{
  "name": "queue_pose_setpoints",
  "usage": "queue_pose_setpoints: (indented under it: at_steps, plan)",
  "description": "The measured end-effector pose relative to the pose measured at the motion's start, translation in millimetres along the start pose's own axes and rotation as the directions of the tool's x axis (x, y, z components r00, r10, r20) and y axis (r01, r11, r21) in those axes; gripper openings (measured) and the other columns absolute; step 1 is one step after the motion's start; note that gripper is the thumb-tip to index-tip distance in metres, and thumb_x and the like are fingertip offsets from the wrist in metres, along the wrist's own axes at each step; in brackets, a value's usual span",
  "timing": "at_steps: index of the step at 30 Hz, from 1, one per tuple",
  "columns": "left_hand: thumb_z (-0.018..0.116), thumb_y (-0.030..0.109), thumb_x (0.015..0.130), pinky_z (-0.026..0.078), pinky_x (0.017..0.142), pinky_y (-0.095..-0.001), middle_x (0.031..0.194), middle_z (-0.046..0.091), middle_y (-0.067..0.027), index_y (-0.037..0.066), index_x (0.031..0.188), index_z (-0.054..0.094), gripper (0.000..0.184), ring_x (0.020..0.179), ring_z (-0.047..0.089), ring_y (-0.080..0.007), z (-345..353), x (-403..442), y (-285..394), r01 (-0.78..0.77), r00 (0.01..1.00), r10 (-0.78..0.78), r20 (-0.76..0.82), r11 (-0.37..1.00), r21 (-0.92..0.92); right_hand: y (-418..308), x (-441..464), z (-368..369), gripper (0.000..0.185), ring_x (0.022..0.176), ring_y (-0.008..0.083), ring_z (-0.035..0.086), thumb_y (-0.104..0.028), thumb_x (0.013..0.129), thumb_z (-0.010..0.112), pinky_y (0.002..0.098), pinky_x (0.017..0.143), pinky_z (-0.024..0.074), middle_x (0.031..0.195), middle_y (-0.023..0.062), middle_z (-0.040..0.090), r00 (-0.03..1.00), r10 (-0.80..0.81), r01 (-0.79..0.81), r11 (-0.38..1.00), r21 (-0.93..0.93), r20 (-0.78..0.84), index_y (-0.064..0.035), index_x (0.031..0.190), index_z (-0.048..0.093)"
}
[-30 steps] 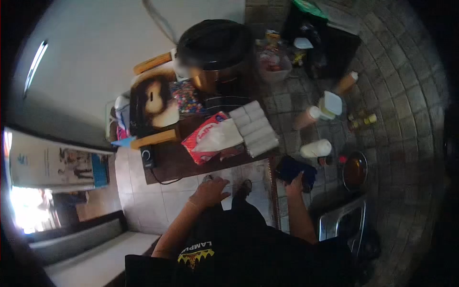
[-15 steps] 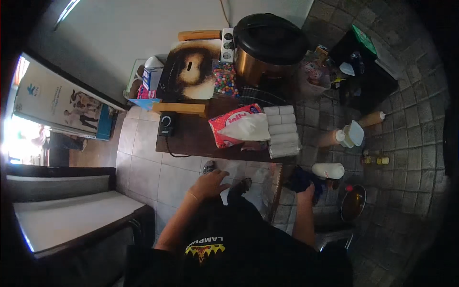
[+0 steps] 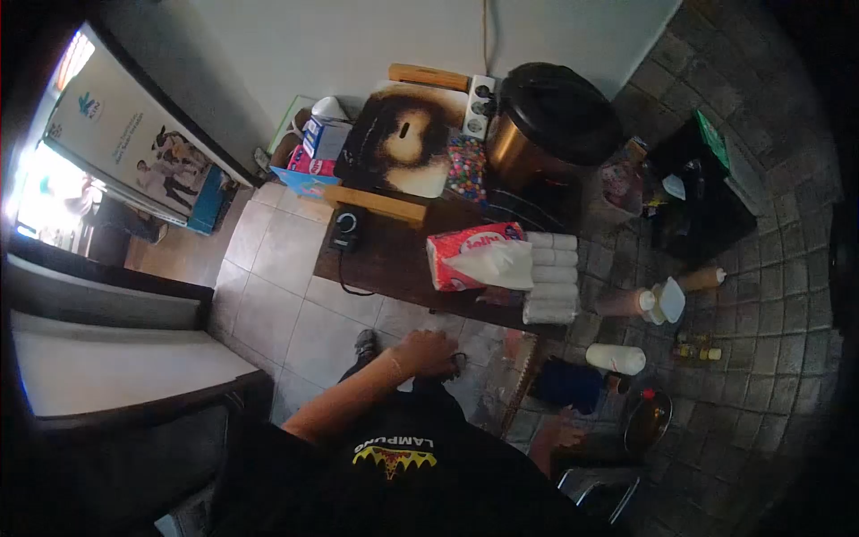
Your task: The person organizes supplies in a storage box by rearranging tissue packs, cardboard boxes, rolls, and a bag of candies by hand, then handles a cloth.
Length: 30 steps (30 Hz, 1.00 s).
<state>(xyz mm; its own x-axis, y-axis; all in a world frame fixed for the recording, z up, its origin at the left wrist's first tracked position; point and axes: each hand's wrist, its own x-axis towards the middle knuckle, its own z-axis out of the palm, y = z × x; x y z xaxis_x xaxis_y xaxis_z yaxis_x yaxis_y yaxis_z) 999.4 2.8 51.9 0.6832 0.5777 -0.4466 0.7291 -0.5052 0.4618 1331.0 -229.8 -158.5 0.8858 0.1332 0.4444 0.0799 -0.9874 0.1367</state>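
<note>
A dark blue cloth point(image 3: 569, 385) lies bunched on the tiled counter at the right. My right hand point(image 3: 559, 433) is just below it, apart from it, fingers loosely extended and somewhat dim, with nothing visible in them. In front of my body, my left hand point(image 3: 428, 353) hangs over the floor, back of the hand up; its fingers point down and are mostly hidden. Beside the cloth lies a white bottle point(image 3: 616, 359). A round pan point(image 3: 648, 421) with brownish liquid sits right of my right hand.
The dark wooden table point(image 3: 394, 268) ahead bears a red tissue pack point(image 3: 479, 258), white rolls point(image 3: 550, 277), a scorched board point(image 3: 403, 139) and a large pot point(image 3: 555, 116) with a black lid. Squeeze bottles point(image 3: 626, 302) stand on the tiles. A white-topped surface point(image 3: 116, 362) is at left.
My right hand has let go of the dark blue cloth and drawn back towards me. My left hand has moved slightly right, fingers lower. The view has shifted and turned a little.
</note>
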Motion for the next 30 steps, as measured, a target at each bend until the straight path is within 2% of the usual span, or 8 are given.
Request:
queue_pose_setpoints:
  at_steps: [5, 7, 8, 11, 15, 17, 21, 30]
  plan:
    - [0.055, 0.038, 0.077, 0.047, 0.073, -0.0435, 0.098, 0.056, -0.0142, 0.010, 0.105, 0.053, 0.040, 0.088, 0.057, -0.0323, 0, -15, -19, -0.165, 0.986, 0.166, 0.016, 0.986, -0.036, -33, -44, -122, 0.056, 0.091, 0.0314, 0.054, -0.037, 0.081, 0.056, 0.0389, 0.078, 0.0444, 0.111, 0.0177, 0.050, 0.911, -0.399, 0.405, 0.824, 0.395, -0.103, -0.0062, 0.123, 0.037]
    - [0.057, 0.038, 0.076, 0.047, 0.072, -0.0433, 0.099, 0.056, -0.0139, 0.010, 0.105, 0.053, 0.040, 0.088, 0.057, -0.0318, -3, -38, -48, -0.224, 0.975, 0.222, -0.030, 0.972, -0.071, -33, -85, -116, 0.043, 0.088, 0.0280, 0.056, -0.026, 0.079, 0.057, 0.0394, 0.077, 0.0439, 0.100, 0.0156, 0.056, 0.593, -0.760, 0.256, 0.490, 0.833, 0.265, -0.0041, 0.114, 0.046]
    - [0.055, 0.037, 0.077, 0.046, 0.075, -0.0429, 0.103, 0.054, -0.0137, 0.010, 0.108, 0.051, 0.041, 0.092, 0.055, -0.0309, -5, -52, -67, -0.190, 0.982, 0.188, -0.033, 0.978, -0.089, -41, -110, -108, 0.043, 0.088, 0.0280, 0.056, -0.026, 0.079, 0.057, 0.0394, 0.077, 0.0439, 0.100, 0.0156, 0.056, 0.590, -0.765, 0.258, 0.481, 0.838, 0.258, -0.0041, 0.114, 0.046]
    - [0.053, 0.036, 0.080, 0.044, 0.081, -0.0423, 0.112, 0.050, -0.0132, 0.011, 0.115, 0.047, 0.044, 0.101, 0.052, -0.0292, -3, -112, -140, -0.123, 0.992, 0.123, -0.003, 0.986, -0.112, -62, -207, -52, 0.030, 0.083, 0.0263, 0.057, -0.020, 0.078, 0.056, 0.0378, 0.074, 0.0449, 0.087, 0.0133, 0.060, -0.075, -0.773, -0.159, 0.633, 0.758, 0.630, -0.0034, 0.103, 0.054]
    - [0.056, 0.041, 0.076, 0.048, 0.070, -0.0407, 0.092, 0.058, -0.0129, 0.010, 0.102, 0.053, 0.041, 0.086, 0.058, -0.0293, 26, -220, -284, -0.032, 0.998, 0.037, -0.059, 0.996, 0.082, -152, -306, -183, 0.031, 0.082, 0.0214, 0.059, -0.025, 0.080, 0.059, 0.0329, 0.070, 0.0452, 0.093, 0.0128, 0.060, -0.359, -0.855, 0.299, 0.275, 0.914, 0.375, -0.0034, 0.101, 0.056]
    - [0.055, 0.042, 0.076, 0.047, 0.071, -0.0414, 0.095, 0.057, -0.0146, 0.010, 0.106, 0.053, 0.044, 0.088, 0.057, -0.0309, 25, -290, -336, 0.322, 0.947, -0.322, 0.004, 0.943, -0.081, -200, -367, -188, 0.032, 0.082, 0.0250, 0.059, -0.028, 0.081, 0.057, 0.0346, 0.070, 0.0451, 0.093, 0.0137, 0.060, -0.517, -0.829, 0.265, 0.081, 0.961, 0.213, -0.0046, 0.103, 0.055]
    - [0.056, 0.041, 0.077, 0.046, 0.075, -0.0426, 0.099, 0.056, -0.0169, 0.011, 0.113, 0.051, 0.047, 0.089, 0.056, -0.0336, -9, -386, -393, 0.583, 0.813, -0.580, 0.058, 0.807, -0.095, -295, -432, -339, 0.028, 0.090, 0.0295, 0.057, -0.029, 0.081, 0.053, 0.0376, 0.076, 0.0446, 0.094, 0.0137, 0.060, -0.458, -0.875, 0.264, 0.038, 0.964, 0.160, -0.0078, 0.098, 0.058]
    - [0.054, 0.040, 0.078, 0.044, 0.081, -0.0431, 0.108, 0.053, -0.0187, 0.010, 0.114, 0.049, 0.047, 0.097, 0.053, -0.0350, -51, -307, -444, 0.475, 0.848, -0.524, -0.078, 0.818, -0.324, -399, -515, -364, 0.030, 0.074, 0.0164, 0.059, -0.030, 0.084, 0.055, 0.0299, 0.066, 0.0478, 0.082, 0.0080, 0.062, -0.639, -0.766, -0.039, 0.113, 0.993, 0.062, -0.0028, 0.096, 0.056]
